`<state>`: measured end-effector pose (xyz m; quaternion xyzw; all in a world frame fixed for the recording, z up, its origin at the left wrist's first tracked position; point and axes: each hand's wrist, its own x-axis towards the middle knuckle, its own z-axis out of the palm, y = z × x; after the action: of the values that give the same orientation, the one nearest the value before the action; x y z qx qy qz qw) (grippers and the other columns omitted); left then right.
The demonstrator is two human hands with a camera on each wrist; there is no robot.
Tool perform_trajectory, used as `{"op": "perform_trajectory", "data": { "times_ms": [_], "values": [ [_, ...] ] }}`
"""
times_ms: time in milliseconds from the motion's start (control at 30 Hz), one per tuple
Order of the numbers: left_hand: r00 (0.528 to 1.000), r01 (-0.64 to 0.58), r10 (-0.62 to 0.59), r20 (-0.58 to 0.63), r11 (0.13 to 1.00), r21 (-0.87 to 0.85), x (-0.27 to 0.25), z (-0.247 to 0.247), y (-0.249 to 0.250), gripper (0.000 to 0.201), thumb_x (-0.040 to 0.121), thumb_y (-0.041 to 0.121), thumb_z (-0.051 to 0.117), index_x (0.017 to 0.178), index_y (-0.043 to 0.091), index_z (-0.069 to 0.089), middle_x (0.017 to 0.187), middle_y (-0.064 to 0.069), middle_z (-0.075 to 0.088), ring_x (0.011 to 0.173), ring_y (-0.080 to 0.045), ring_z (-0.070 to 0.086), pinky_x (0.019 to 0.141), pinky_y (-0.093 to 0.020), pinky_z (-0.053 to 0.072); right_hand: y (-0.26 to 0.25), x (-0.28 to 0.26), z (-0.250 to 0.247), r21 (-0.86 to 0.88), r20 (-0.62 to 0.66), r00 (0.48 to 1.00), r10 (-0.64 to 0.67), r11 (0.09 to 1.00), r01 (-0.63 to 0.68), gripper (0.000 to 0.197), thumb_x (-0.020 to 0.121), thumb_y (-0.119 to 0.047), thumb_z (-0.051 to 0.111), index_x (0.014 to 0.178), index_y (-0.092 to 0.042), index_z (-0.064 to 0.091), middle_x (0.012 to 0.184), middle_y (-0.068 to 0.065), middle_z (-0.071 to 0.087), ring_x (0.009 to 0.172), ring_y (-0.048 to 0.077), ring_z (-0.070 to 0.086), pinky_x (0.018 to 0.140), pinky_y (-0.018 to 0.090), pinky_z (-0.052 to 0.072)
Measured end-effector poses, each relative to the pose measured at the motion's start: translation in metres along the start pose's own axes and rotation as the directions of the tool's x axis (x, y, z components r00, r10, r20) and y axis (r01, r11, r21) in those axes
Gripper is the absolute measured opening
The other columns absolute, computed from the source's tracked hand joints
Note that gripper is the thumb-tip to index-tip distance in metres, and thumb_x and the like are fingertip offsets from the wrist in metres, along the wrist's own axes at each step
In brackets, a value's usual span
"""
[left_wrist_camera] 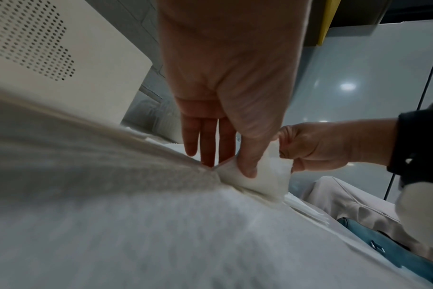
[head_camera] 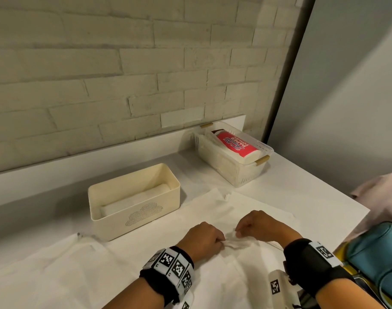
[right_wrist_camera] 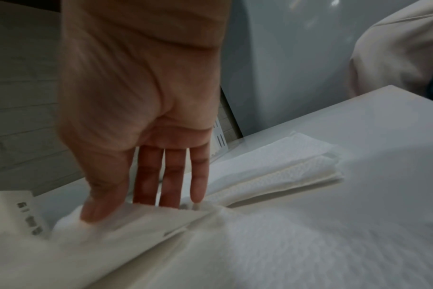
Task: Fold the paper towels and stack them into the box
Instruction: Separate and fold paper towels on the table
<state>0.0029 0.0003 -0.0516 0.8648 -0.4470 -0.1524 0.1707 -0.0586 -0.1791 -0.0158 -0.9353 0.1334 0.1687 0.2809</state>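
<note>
Both your left hand (head_camera: pixel 204 238) and right hand (head_camera: pixel 260 226) pinch the paper towel (head_camera: pixel 232 241) edge; the box (head_camera: pixel 134 206) sits at 10 o'clock, nearer your left

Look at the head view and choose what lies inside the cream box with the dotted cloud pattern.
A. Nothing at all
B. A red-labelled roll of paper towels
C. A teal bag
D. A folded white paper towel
D: a folded white paper towel lies flat on the floor of the cream box, while the red-labelled roll sits in the clear bin behind.
</note>
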Motion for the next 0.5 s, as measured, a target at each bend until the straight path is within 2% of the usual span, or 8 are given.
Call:
{"op": "perform_trajectory", "data": {
  "times_ms": [100, 167, 233, 333, 400, 500],
  "values": [
    [1.000, 0.003, -0.003, -0.012, 1.000, -0.010, 0.0006, -0.0021, 0.0001, 0.023, 0.087, 0.020, 0.053, 0.101, 0.013, 0.070, 0.096, -0.010, 0.069, 0.094, -0.028, 0.059, 0.076, -0.032, 0.045, -0.0010, 0.0003, -0.0002, -0.055, -0.023, 1.000, -0.011, 0.998, 0.010, 0.020, 0.086, -0.027, 0.063, 0.102, -0.016, 0.070, 0.104, -0.005, 0.064, 0.091, 0.006, 0.050, 0.071, 0.009, 0.037],
    [1.000, 0.001, -0.001, -0.012, 1.000, -0.018, 0.0006, -0.0033, -0.0004, 0.024, 0.087, 0.020, 0.053, 0.103, 0.013, 0.070, 0.098, -0.010, 0.069, 0.095, -0.027, 0.059, 0.078, -0.032, 0.046, -0.0032, 0.0002, 0.0009, -0.075, -0.021, 1.000, -0.014, 0.997, 0.012, 0.021, 0.088, -0.026, 0.061, 0.103, -0.015, 0.069, 0.109, -0.002, 0.064, 0.091, 0.007, 0.050, 0.076, 0.013, 0.037],
    [1.000, -0.003, 0.002, -0.016, 1.000, -0.030, 0.0004, -0.0025, -0.0009, 0.027, 0.088, 0.020, 0.054, 0.109, 0.016, 0.069, 0.106, -0.006, 0.069, 0.101, -0.024, 0.059, 0.082, -0.028, 0.044, -0.0044, 0.0007, 0.0027, -0.093, -0.024, 1.000, -0.016, 0.996, 0.014, 0.021, 0.089, -0.027, 0.059, 0.104, -0.014, 0.068, 0.106, -0.001, 0.064, 0.088, 0.008, 0.050, 0.073, 0.015, 0.037],
    [1.000, -0.004, 0.004, -0.011, 1.000, -0.027, 0.0004, -0.0008, -0.0004, 0.029, 0.089, 0.021, 0.054, 0.115, 0.017, 0.067, 0.115, -0.003, 0.067, 0.109, -0.021, 0.056, 0.086, -0.025, 0.042, -0.0063, 0.0011, 0.0047, -0.087, -0.032, 0.999, -0.022, 0.996, 0.019, 0.018, 0.091, -0.027, 0.055, 0.101, -0.017, 0.066, 0.091, -0.006, 0.056, 0.082, 0.009, 0.050, 0.060, 0.009, 0.034],
    [1.000, -0.003, 0.003, -0.005, 1.000, -0.024, 0.0011, -0.0006, -0.0004, 0.029, 0.090, 0.022, 0.055, 0.116, 0.017, 0.067, 0.118, -0.003, 0.065, 0.112, -0.022, 0.053, 0.088, -0.027, 0.042, -0.0074, 0.0013, 0.0055, -0.070, -0.043, 0.999, -0.031, 0.997, 0.028, 0.009, 0.092, -0.026, 0.054, 0.091, -0.023, 0.062, 0.087, -0.009, 0.053, 0.073, 0.006, 0.049, 0.056, 0.008, 0.032],
    [0.999, -0.010, 0.008, -0.045, 0.999, -0.047, 0.0013, -0.0006, -0.0014, 0.029, 0.089, 0.025, 0.056, 0.115, 0.018, 0.067, 0.127, 0.001, 0.058, 0.122, -0.018, 0.044, 0.095, -0.029, 0.040, -0.0093, 0.0011, 0.0048, -0.047, -0.092, 0.994, -0.058, 0.997, 0.054, 0.010, 0.091, -0.025, 0.054, 0.082, -0.025, 0.057, 0.085, -0.010, 0.055, 0.068, 0.001, 0.046, 0.055, 0.008, 0.033]
  ]
}}
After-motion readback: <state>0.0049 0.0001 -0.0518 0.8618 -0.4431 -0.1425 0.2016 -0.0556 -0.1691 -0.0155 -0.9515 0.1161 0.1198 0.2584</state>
